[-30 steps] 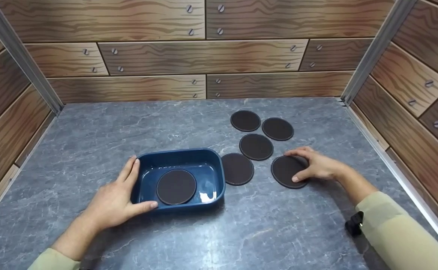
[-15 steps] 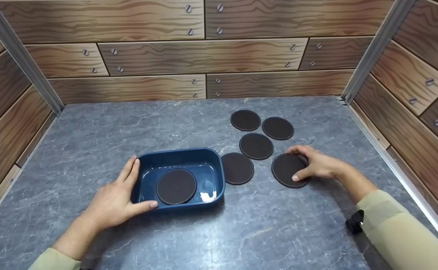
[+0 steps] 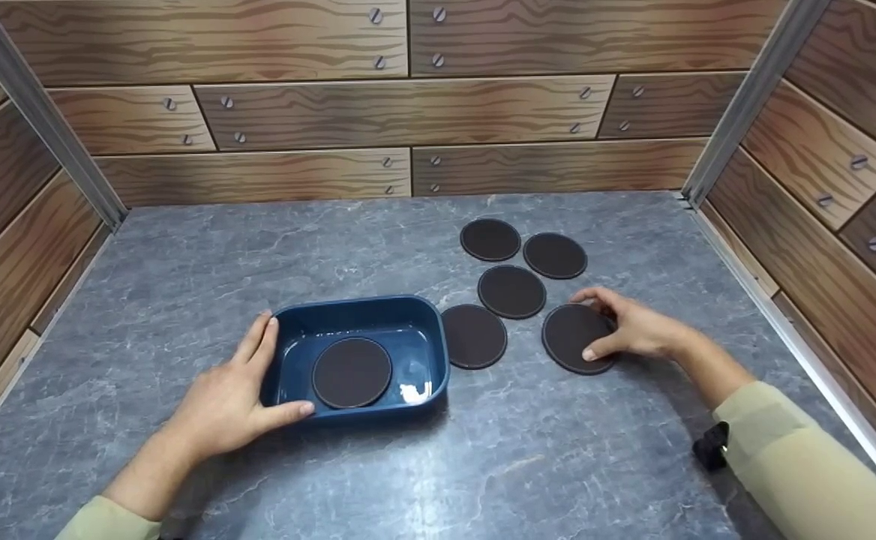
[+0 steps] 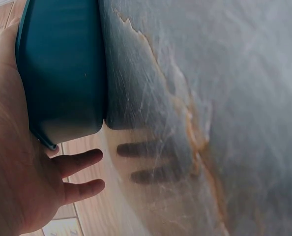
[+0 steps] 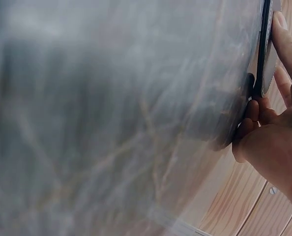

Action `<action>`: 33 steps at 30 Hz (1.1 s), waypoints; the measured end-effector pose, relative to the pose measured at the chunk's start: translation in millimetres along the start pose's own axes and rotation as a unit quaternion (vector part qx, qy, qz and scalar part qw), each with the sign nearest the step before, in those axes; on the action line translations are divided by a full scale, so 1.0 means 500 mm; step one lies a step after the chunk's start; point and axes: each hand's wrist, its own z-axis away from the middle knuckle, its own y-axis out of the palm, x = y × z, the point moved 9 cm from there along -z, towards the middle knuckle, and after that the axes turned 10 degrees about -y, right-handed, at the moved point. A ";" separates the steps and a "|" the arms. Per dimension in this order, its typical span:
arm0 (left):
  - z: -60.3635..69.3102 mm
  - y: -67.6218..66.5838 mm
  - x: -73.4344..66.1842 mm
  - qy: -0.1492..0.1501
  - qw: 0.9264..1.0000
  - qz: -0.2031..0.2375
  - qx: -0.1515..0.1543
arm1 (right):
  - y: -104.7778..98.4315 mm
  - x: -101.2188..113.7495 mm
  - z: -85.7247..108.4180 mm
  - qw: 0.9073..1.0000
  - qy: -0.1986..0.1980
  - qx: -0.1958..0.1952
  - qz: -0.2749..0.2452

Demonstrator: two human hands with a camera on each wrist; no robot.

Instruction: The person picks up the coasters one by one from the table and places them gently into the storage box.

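Observation:
My left hand point(image 3: 224, 397) rests at the left end of a blue rectangular baking dish point(image 3: 438, 352). Its thumb lies on the near rim and straight fingers touch the far left corner. In the left wrist view two fingers stretch freely below the dish point(image 4: 62, 64). A round dark brown coaster point(image 3: 352, 373) lies flat inside. To the right, my right hand point(image 3: 637, 330) pinches another coaster point(image 3: 569, 337), thumb on top and fingers at its far edge. The right wrist view shows this coaster point(image 5: 269, 64) edge-on, its edge raised off the table; its underside is mostly hidden.
Several more coasters lie flat behind and between: one point(image 3: 475, 337) beside the dish's right wall, one point(image 3: 511, 292) behind it, and two farther back point(image 3: 490, 240). A grey marbled tabletop point(image 3: 258, 247) bears everything. Wood-patterned panels point(image 3: 408, 112) stand on three sides.
The fingers of my right hand have curled further under the far edge of the coaster, which has risen slightly. My left hand and the baking dish have stayed put.

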 end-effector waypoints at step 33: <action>0.002 -0.002 -0.002 0.004 1.000 0.001 0.002 | -0.043 0.132 0.023 0.995 -0.017 -0.094 -0.036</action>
